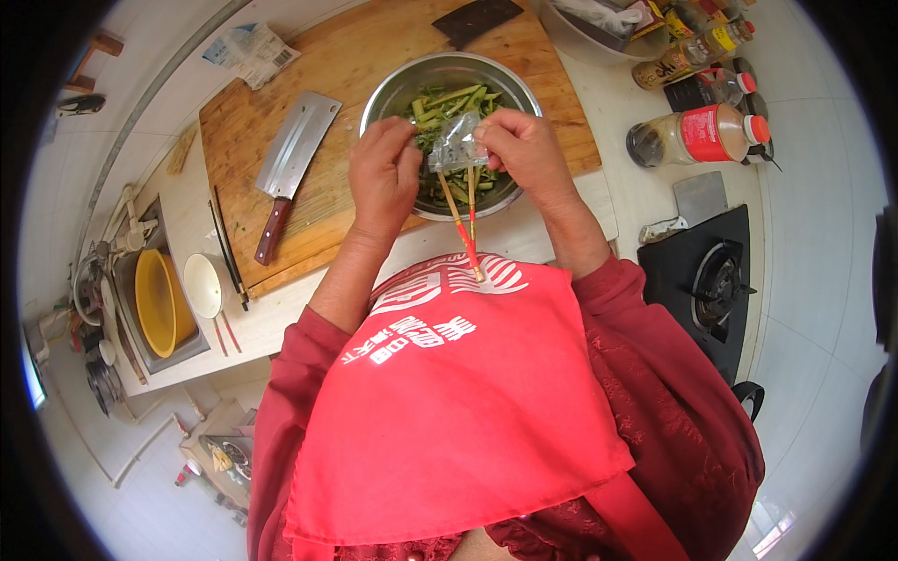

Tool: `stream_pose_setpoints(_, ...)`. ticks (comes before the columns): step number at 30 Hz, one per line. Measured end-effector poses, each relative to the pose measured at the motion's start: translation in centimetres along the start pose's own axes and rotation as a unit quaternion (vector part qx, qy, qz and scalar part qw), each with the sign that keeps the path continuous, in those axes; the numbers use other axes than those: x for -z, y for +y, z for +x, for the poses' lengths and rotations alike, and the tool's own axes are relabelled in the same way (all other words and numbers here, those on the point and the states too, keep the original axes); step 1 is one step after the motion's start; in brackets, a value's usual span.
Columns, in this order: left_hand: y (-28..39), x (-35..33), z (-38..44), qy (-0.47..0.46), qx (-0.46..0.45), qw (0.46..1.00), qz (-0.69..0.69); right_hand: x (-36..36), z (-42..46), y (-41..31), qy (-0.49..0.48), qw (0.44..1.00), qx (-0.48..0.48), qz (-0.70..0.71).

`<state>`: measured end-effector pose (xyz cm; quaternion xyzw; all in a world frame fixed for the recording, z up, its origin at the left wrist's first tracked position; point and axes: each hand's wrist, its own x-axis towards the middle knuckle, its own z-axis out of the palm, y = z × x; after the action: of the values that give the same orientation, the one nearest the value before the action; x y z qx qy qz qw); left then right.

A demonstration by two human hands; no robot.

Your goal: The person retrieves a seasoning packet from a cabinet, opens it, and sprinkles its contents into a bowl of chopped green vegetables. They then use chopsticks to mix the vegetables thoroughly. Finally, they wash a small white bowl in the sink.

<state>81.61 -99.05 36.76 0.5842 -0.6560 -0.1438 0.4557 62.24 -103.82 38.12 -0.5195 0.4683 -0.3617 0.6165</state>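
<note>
My right hand (527, 149) pinches the right edge of a small clear plastic packet (457, 146) holding some dark bits. To the left of the packet is my left hand (384, 172), its fingers curled; whether they grip anything is hidden. Both hands are above the near half of a stainless steel bowl (387, 83). Cut green vegetable stalks (449, 104) and leafy pieces lie in the bowl. A pair of wooden chopsticks (464, 228) with red ends leans out over the near rim, its tips among the greens.
A cleaver (298, 147) lies on the wooden cutting board (358, 35), left of the bowl. Further left are dark chopsticks (228, 245), a white bowl (205, 284) and a sink with a yellow basin (165, 301). Bottles (705, 133) and a gas stove (694, 287) stand right.
</note>
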Motion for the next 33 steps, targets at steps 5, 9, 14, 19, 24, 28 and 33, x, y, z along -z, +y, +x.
stream_pose_setpoints(5,-1.1,-0.3,-0.2,-0.064,-0.042,0.99,0.117,0.7,-0.2,-0.1,0.01,1.0,0.01,-0.017)
stream_pose_setpoints(9,-1.1,-0.5,0.1,0.001,-0.069,0.992,0.102,0.8,-0.2,0.0,-0.007,1.0,0.01,0.003)
stream_pose_setpoints(14,-0.7,-0.1,0.2,-0.025,-0.027,0.999,0.007,0.7,-0.3,-0.1,-0.05,0.998,-0.021,0.044)
stream_pose_setpoints(19,0.2,0.2,0.2,-0.011,-0.013,0.999,-0.035,0.5,-0.3,0.0,-0.068,0.995,-0.028,0.06)
stream_pose_setpoints(24,1.1,0.7,0.6,-0.038,-0.032,0.998,-0.047,0.5,-0.3,0.3,-0.089,0.994,-0.018,0.061)
stream_pose_setpoints(28,0.7,0.8,0.6,-0.058,-0.042,0.996,-0.053,0.4,-0.3,0.2,-0.1,0.993,-0.02,0.056)
stream_pose_setpoints(33,1.1,1.2,0.7,-0.102,-0.025,0.993,-0.058,0.4,-0.2,0.3,-0.121,0.988,-0.031,0.093)
